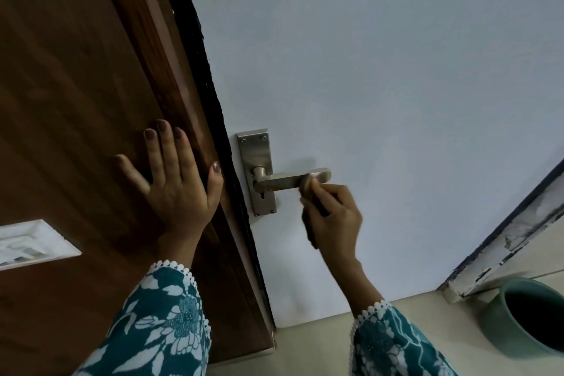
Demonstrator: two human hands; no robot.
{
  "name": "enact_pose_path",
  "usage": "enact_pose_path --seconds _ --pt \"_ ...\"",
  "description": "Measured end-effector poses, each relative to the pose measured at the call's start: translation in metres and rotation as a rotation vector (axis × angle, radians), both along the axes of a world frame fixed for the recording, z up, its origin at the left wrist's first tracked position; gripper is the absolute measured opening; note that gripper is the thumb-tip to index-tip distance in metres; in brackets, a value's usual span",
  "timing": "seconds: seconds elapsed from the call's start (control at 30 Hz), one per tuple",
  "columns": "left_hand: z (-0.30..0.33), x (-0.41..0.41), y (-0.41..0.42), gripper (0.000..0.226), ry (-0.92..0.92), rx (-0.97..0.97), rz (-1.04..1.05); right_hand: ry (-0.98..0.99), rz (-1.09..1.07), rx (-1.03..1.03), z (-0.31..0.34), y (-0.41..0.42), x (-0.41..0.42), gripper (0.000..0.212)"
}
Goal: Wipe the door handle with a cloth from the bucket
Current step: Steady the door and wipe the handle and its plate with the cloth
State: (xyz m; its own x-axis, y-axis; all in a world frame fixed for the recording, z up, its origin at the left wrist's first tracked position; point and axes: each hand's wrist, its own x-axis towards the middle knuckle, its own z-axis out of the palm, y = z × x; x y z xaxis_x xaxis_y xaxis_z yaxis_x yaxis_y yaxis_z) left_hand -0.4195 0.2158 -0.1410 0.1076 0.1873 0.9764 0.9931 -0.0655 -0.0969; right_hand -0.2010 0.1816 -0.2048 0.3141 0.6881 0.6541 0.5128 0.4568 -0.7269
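Observation:
A metal lever door handle (pixel 287 181) on a steel backplate (pixel 254 156) is fixed to the pale blue-white door (pixel 381 76). My right hand (pixel 334 217) is shut on a small cloth (pixel 306 185) and presses it against the lever near its outer end. Most of the cloth is hidden inside my fingers. My left hand (pixel 174 183) lies flat with fingers spread on the brown wooden door frame (pixel 91 85), left of the handle. A teal bucket (pixel 531 317) stands on the floor at the lower right, its inside dark.
A white switch plate (pixel 27 243) sits on the brown panel at the left edge. Beige floor (pixel 323 342) runs along the bottom. A chipped white skirting or frame edge (pixel 512 241) slants at the right, just behind the bucket.

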Motion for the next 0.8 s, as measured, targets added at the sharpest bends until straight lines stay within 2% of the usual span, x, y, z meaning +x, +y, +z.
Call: enact_pose_path --seconds 0.1,0.23,0.37,0.6,0.8 --pt "-0.001 0.001 0.000 0.068 -0.005 -0.004 0.005 0.058 -0.013 -0.003 0.004 0.005 0.003 0.033" --pt "0.000 0.001 -0.001 0.070 0.005 -0.010 0.010 -0.167 -0.025 0.074 0.012 0.001 -0.031 0.026" --pt "0.001 0.000 -0.002 0.072 0.013 -0.014 -0.007 -0.287 0.019 0.085 0.015 -0.004 -0.051 0.021" --pt "0.000 0.002 -0.001 0.070 0.006 -0.018 -0.006 -0.053 -0.078 -0.001 0.013 -0.006 -0.012 0.023" --pt "-0.001 0.001 -0.001 0.070 0.006 -0.026 -0.013 -0.224 0.026 0.056 0.017 -0.004 -0.056 0.021"
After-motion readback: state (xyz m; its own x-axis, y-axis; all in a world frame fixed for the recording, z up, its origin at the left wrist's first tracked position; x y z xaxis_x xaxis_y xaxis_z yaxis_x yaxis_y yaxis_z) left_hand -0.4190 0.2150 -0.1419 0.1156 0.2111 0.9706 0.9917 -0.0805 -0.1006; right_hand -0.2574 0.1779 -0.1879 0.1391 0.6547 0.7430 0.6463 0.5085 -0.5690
